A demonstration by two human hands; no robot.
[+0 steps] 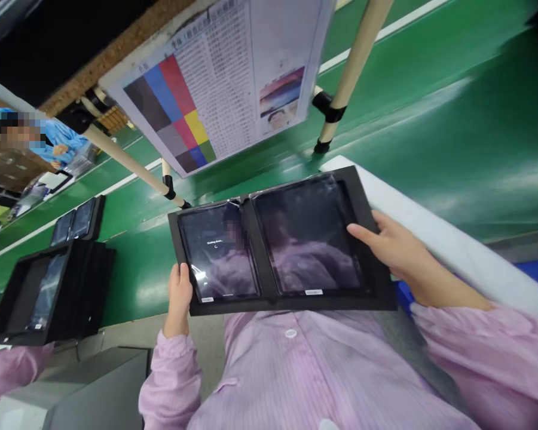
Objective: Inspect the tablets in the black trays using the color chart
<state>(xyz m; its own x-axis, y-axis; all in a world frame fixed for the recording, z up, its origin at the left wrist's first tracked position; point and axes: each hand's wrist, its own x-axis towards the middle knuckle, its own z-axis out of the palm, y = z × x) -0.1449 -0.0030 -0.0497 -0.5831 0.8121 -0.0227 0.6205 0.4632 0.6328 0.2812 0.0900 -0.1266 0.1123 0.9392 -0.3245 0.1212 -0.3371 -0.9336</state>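
Note:
A black foam tray (pixel 266 263) is held up in front of my body, with two tablets side by side in its recesses. White text and a small loading ring show on the left tablet (pixel 219 257); the right tablet (pixel 307 239) has a dark, reflecting screen. Each carries a small white label at its lower edge. My left hand (pixel 180 295) grips the tray's left edge, thumb on the front. On the right side, my right hand (pixel 397 248) is closed round the tray's edge, its thumb over the frame near the right tablet.
A printed chart (pixel 215 77) hangs from a pipe frame (pixel 354 60) above the green surface (pixel 138 263). Black trays (pixel 78 292) with tablets are stacked at the left. A white board (pixel 448 239) slants at the right. Another person (pixel 69 137) is at the far left.

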